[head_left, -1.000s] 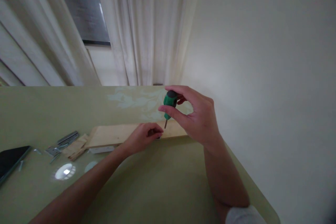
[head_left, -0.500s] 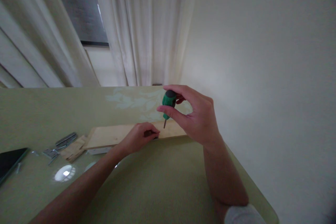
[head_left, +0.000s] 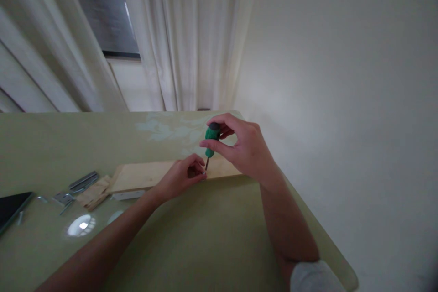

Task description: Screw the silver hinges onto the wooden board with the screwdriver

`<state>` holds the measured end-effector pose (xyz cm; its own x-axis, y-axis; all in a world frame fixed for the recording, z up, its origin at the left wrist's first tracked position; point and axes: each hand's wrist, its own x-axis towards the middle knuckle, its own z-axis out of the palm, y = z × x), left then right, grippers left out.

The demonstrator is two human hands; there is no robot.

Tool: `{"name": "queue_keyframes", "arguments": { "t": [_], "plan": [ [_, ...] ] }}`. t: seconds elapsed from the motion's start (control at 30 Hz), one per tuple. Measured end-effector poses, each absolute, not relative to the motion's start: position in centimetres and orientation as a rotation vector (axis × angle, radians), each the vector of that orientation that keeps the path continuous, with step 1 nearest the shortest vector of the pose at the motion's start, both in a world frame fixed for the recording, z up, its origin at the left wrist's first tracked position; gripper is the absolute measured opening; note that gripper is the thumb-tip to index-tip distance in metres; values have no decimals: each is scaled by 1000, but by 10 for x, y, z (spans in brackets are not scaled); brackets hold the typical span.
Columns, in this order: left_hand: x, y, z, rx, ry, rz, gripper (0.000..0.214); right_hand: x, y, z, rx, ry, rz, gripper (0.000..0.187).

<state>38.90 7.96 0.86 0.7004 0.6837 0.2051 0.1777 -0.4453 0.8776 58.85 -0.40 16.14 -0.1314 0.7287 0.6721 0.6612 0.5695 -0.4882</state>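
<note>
A pale wooden board (head_left: pixel 143 176) lies flat on the green table (head_left: pixel 191 237). My right hand (head_left: pixel 239 150) grips a short green screwdriver (head_left: pixel 211 139) with a black cap, held upright, its tip down at the board's near edge. My left hand (head_left: pixel 181 175) rests on the board, fingertips pinched around a small metal piece (head_left: pixel 203 174), perhaps a screw, right under the screwdriver tip.
Left of the board lie metal brackets (head_left: pixel 82 181), a small wood piece (head_left: pixel 91 196) and loose screws. A dark phone (head_left: pixel 12 207) sits at the left edge. Curtains and a wall stand behind; the table's right edge runs diagonally near my right forearm.
My right hand has lowered the screwdriver slightly left and down, bringing its tip to the piece pinched by my left hand. The view has shifted a little.
</note>
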Motion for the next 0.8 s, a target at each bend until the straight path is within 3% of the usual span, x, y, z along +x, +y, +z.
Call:
{"name": "queue_keyframes", "arguments": {
  "t": [0.33,0.57,0.73,0.8],
  "plan": [
    [389,81,8,2006,642,657,22,587,8,152,-1149,-1856,240,30],
    [393,77,8,2029,609,660,16,580,13,147,-1255,-1911,-84,23],
    [394,76,10,1996,597,629,16,585,4,153,-1166,-2017,23,46],
    [393,78,9,2010,608,619,21,587,5,152,-1083,-2038,103,44]
  ]
}}
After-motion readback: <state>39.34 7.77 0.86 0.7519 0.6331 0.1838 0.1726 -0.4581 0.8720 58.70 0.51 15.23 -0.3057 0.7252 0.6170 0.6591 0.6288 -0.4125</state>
